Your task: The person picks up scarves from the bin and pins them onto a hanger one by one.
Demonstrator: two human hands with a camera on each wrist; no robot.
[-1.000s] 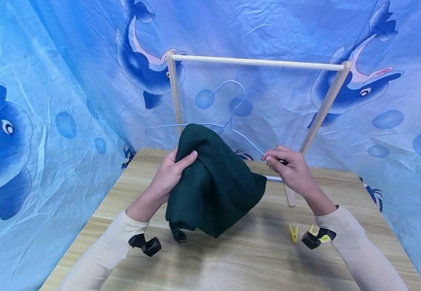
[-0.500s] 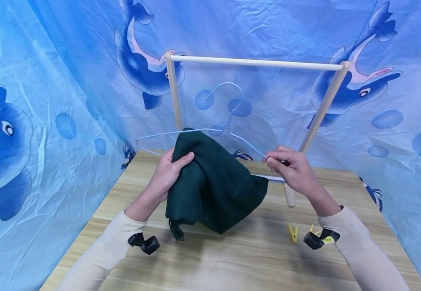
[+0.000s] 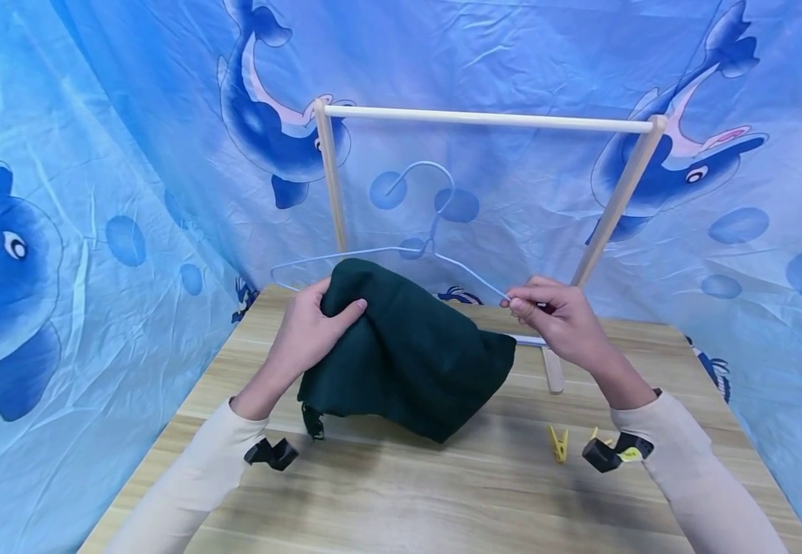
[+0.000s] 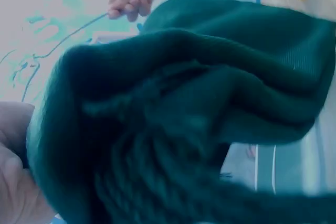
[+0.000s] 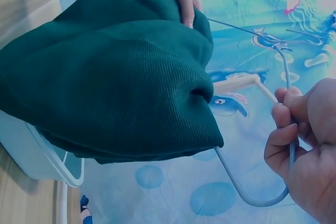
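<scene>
A dark green fringed scarf (image 3: 408, 346) hangs in folds from my left hand (image 3: 311, 327), its thumb on the near side and the fingers hidden behind the cloth. My right hand (image 3: 556, 315) pinches the right corner of a thin pale wire hanger (image 3: 470, 271), whose hook points up. The hanger's left arm reaches out behind the scarf. In the right wrist view, the lower wire of the hanger (image 5: 236, 182) disappears at the edge of the scarf (image 5: 131, 87); whether it passes under or behind the folds I cannot tell.
Behind the hands stands a rack with a white top bar (image 3: 484, 118) and wooden posts. Yellow clothespins (image 3: 559, 445) lie on the wooden table (image 3: 401, 500) near the right wrist. A pale plastic bin (image 5: 47, 156) shows beneath the scarf in the right wrist view. Blue dolphin-print curtains surround the table.
The scarf's top has sunk and its lower edge has spread wider as my left hand shifted slightly left. The hanger's hook has dropped a little and moved left. My right hand has hardly moved.
</scene>
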